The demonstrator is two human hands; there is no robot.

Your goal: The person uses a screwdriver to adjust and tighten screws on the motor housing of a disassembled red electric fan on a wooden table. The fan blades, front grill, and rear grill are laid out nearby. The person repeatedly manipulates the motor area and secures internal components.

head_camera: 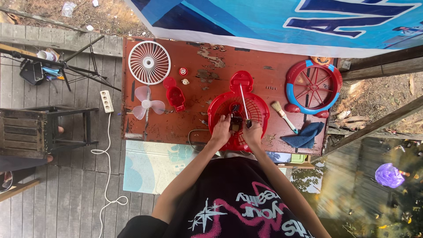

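Observation:
A red fan housing with a grille [260, 110] lies on the red-brown table [194, 123]. At its centre sits a small dark motor block [236, 121]. My left hand [221, 130] grips the left side of the motor. My right hand [253, 132] holds a screwdriver [243, 103] with a pale shaft that points away from me across the housing. Both hands rest over the near half of the grille.
A white fan grille [149, 62], pale fan blades [146, 104], a red base piece [175, 95] and small caps lie to the left. A red and blue fan ring [313, 86], brush [282, 114] and blue cloth [304, 135] lie right. A power strip [106, 101] lies on the deck.

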